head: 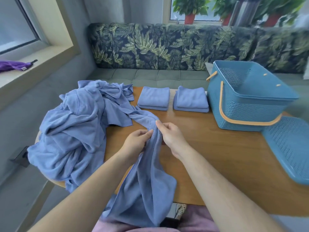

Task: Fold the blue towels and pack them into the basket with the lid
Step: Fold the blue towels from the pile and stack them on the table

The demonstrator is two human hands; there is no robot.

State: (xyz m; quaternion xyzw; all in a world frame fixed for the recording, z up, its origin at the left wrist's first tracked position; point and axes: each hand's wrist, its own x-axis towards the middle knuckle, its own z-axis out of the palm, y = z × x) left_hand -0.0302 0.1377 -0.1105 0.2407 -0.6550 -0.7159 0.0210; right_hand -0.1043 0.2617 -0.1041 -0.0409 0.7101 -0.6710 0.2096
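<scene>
Both hands point(135, 141) point(172, 136) pinch a towel point(147, 181) overhanging the table point(217, 156) near edge.

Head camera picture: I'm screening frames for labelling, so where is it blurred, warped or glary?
Head view: smear at the right edge blurs the basket and potted plants; wide-angle bending curves the window ledge; soft daylight, faint sheen on the table; the left hand, right hand and held towel are sharp.

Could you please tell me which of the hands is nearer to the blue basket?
The right hand: it pinches the towel left of the basket, with bare table between. The left hand grips the same towel farther left.
</scene>
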